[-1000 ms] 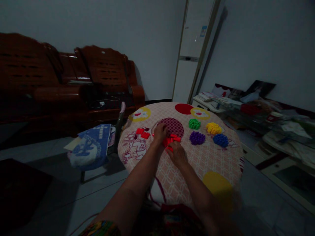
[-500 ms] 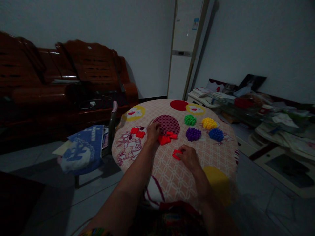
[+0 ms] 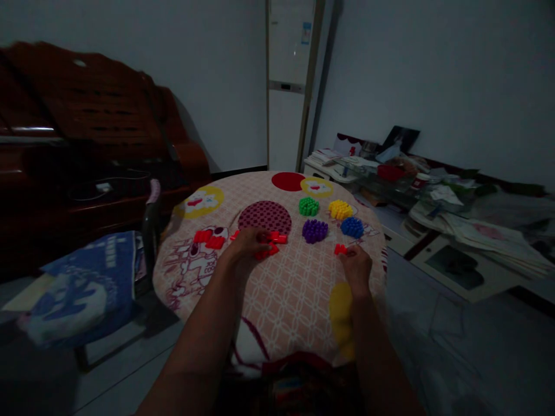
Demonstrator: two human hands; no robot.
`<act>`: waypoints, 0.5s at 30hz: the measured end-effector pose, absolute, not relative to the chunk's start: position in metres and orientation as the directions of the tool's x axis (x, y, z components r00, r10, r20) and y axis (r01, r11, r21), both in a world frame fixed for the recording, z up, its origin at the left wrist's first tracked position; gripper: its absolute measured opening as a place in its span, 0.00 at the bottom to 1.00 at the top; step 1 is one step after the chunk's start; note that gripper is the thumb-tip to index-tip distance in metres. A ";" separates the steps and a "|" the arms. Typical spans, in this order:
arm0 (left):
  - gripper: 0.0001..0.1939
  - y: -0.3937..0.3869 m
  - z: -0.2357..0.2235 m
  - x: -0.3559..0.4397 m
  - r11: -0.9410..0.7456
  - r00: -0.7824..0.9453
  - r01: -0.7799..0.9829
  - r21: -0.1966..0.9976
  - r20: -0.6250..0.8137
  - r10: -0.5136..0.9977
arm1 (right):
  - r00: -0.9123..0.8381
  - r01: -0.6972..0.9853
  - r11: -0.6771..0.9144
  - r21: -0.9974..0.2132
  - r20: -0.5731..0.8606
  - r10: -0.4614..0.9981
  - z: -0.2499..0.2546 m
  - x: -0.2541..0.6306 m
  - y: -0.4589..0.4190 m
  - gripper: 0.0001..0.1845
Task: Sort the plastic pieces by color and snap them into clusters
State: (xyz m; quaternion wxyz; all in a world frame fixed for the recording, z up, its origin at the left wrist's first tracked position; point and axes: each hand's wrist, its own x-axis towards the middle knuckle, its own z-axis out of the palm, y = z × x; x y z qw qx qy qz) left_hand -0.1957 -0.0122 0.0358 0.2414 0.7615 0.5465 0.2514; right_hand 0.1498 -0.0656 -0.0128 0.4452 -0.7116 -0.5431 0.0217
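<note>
A round table [image 3: 277,289] with a patterned pink cloth stands in front of me. My left hand [image 3: 245,245] rests on a loose pile of red plastic pieces [image 3: 271,245] near the table's middle. My right hand [image 3: 358,263] is closed on a few red pieces [image 3: 340,249] at the right side, just below the blue cluster [image 3: 351,227]. Beside that cluster sit purple [image 3: 314,230], green [image 3: 309,206] and yellow [image 3: 340,209] clusters. More red pieces [image 3: 208,238] lie to the left.
A chair with a blue towel [image 3: 69,289] stands left of the table. A dark wooden sofa [image 3: 87,144] runs along the left wall. A tall white floor unit [image 3: 288,86] stands behind. Papers and clutter [image 3: 433,190] cover low furniture at the right.
My right hand has carried a few red pieces from the middle pile out to the right, next to the blue cluster. My left hand stays on the pile. The view has swung right.
</note>
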 end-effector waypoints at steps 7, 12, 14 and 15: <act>0.20 -0.014 0.039 -0.198 -0.239 0.264 0.612 0.754 0.090 0.960 | 0.482 0.713 -0.048 -0.700 0.438 0.759 -0.014 0.151 -0.063 0.06; 0.12 -0.017 0.045 -0.209 -0.201 0.291 0.537 0.819 0.043 0.956 | 0.432 0.763 -0.048 -0.644 0.453 0.780 -0.013 0.152 -0.063 0.07; 0.14 -0.019 0.046 -0.214 -0.177 0.354 0.487 0.855 -0.008 0.935 | 0.430 0.766 -0.051 -0.641 0.452 0.781 -0.013 0.153 -0.064 0.08; 0.15 -0.020 0.045 -0.215 -0.164 0.379 0.464 0.871 -0.028 0.925 | 0.435 0.760 -0.052 -0.648 0.447 0.781 -0.013 0.153 -0.065 0.08</act>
